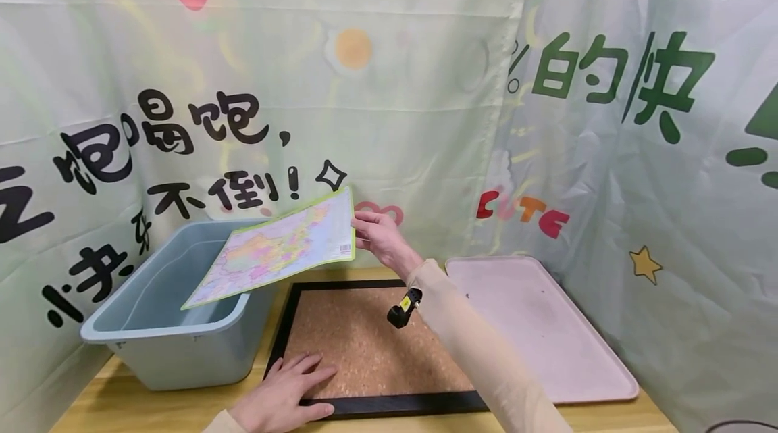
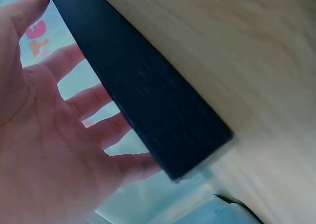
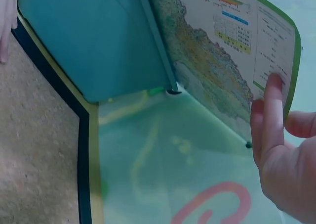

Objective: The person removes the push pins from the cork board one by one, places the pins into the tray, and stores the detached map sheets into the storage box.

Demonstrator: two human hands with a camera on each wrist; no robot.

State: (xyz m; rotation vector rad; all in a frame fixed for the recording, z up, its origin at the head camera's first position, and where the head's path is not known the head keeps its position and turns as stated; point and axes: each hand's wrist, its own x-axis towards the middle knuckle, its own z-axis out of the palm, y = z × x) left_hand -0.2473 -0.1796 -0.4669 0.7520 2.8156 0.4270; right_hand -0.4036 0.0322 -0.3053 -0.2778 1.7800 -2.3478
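My right hand (image 1: 381, 238) pinches the right edge of a printed map sheet (image 1: 286, 244) with a green border. The sheet is tilted in the air, partly over the blue-grey tub (image 1: 182, 379). In the right wrist view, the back of the map (image 3: 212, 51) shows relief colouring and small tables, with fingers lying on it. My left hand (image 1: 279, 392) rests spread on the lower left corner of a cork board (image 1: 377, 345) with a black frame. The left wrist view shows its palm (image 2: 54, 130) beside the frame's black edge (image 2: 133, 80).
A pale pink tray (image 1: 547, 325) lies on the right of the wooden table (image 1: 164, 413). A printed fabric curtain (image 1: 395, 82) hangs behind and at both sides. Part of a dark cable (image 1: 738, 422) shows at the lower right.
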